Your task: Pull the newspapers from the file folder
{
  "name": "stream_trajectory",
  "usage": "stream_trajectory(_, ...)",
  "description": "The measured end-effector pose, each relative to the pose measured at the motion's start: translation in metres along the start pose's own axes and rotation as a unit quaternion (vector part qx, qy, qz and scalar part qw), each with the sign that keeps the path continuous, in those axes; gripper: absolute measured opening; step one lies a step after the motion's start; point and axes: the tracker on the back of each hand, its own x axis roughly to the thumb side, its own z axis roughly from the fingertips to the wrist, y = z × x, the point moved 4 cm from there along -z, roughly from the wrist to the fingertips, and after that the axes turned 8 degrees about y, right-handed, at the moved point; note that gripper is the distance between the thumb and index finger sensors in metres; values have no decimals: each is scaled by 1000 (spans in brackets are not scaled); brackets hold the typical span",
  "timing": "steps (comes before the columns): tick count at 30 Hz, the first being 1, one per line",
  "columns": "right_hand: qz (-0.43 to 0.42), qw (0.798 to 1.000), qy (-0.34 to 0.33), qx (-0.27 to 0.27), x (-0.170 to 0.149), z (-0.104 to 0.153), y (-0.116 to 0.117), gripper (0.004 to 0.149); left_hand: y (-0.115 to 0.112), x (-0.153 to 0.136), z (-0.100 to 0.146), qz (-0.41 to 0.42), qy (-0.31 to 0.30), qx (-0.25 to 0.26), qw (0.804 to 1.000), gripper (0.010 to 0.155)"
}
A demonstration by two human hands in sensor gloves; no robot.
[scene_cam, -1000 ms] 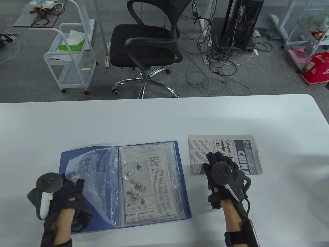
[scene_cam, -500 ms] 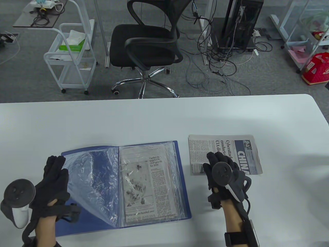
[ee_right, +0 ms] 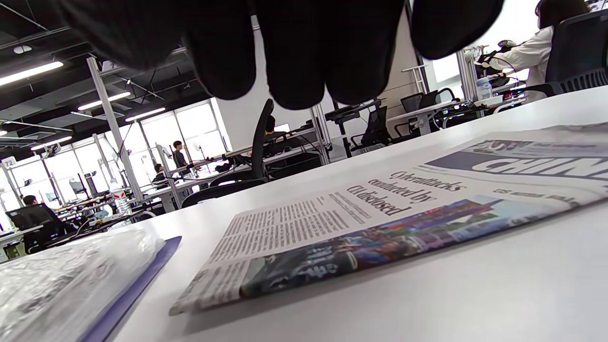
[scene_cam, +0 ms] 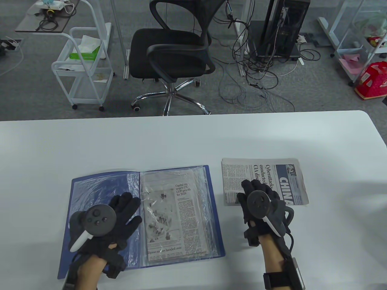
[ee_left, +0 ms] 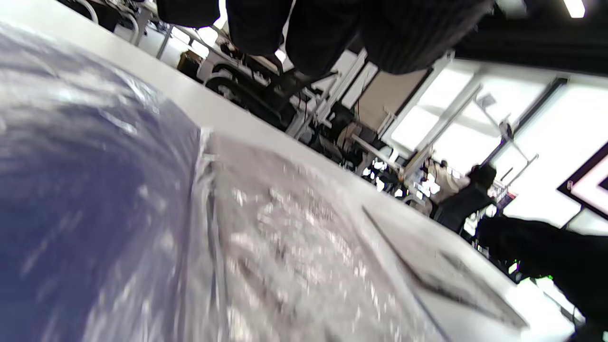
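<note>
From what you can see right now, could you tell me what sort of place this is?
Probably an open-plan office or lab: a swivel chair and a computer tower with tangled cables stand behind the table, and rows of desks show beyond.

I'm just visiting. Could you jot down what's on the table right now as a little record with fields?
folder: blue file folder, lying open on the white table
in folder: newspaper inside a clear sleeve, right page
loose paper: folded newspaper, right of the folder
left hand: fingers spread, over the left page's sleeve
right hand: over the folded newspaper's near edge, fingers clear of it
</note>
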Motion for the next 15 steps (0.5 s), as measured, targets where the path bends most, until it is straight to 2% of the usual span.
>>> stream_trajectory(5, 10, 1000, -14, 9, 9, 3, 6, 56, -59, 14, -15, -78, -15, -111, 991, 73)
stream_trajectory(8, 10, 999, -25, 20, 23, 5, 10, 57, -101, 16, -21, -141, -17, -203, 969, 82)
stream_trajectory(12, 3, 998, -41, 46, 50, 4, 20, 57, -117, 18, -24, -200, -4, -211, 957, 87)
stream_trajectory(15, 18, 994, -77, 70, 93, -6, 33, 57, -118, 24, -22, -238, 13, -193, 952, 84)
